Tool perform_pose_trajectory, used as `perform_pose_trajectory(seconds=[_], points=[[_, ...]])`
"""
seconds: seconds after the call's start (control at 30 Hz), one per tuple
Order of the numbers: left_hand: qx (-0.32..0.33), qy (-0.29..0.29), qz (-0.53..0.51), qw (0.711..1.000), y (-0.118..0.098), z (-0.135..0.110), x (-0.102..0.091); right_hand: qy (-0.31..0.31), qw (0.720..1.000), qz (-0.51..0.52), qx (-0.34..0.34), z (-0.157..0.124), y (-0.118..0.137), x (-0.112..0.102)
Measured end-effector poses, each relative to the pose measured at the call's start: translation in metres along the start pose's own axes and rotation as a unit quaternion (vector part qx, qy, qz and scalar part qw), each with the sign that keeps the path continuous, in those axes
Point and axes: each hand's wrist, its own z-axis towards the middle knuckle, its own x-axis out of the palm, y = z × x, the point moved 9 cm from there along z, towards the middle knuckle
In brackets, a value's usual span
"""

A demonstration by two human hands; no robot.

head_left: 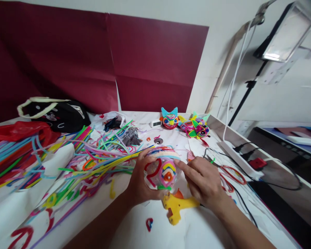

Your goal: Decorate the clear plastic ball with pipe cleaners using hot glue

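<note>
A clear plastic ball [159, 174] decorated with coloured pipe cleaners is held above the table. My left hand [141, 178] is closed around its left side, thumb below and fingers on top. On the ball's front is a pink, yellow and blue eye-like patch with an orange centre, beside a red curved strip. My right hand [204, 180] touches the upper right of the ball with its outstretched index finger; the other fingers are curled and partly hidden. Just below lies a yellow glue gun [177, 205]. A small red and blue pipe cleaner piece [149, 224] lies nearer to me.
Many loose pipe cleaners [93, 166] spread over the left side. Two finished-looking animal heads [169, 119] stand at the back, near a small digital display [156, 123]. A power strip [239, 159] with cables runs along the right. A black bag [57, 116] sits back left.
</note>
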Motion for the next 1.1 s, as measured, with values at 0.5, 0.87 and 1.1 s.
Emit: perform_pose_trajectory(seconds=[0.5, 0.87, 1.1], points=[[0.001, 0.005, -0.006, 1.000, 0.0005, -0.0011, 0.0021, -0.011, 1.000, -0.015, -0.008, 0.0043, 0.0000, -0.0073], [0.015, 0.007, 0.007, 1.000, -0.0001, -0.0034, 0.0028, -0.005, 0.999, -0.027, -0.026, 0.0043, 0.0009, -0.0066], [0.016, -0.004, -0.008, 1.000, 0.0003, -0.0050, 0.0023, -0.007, 0.999, -0.028, -0.021, 0.0023, 0.0010, -0.0063]])
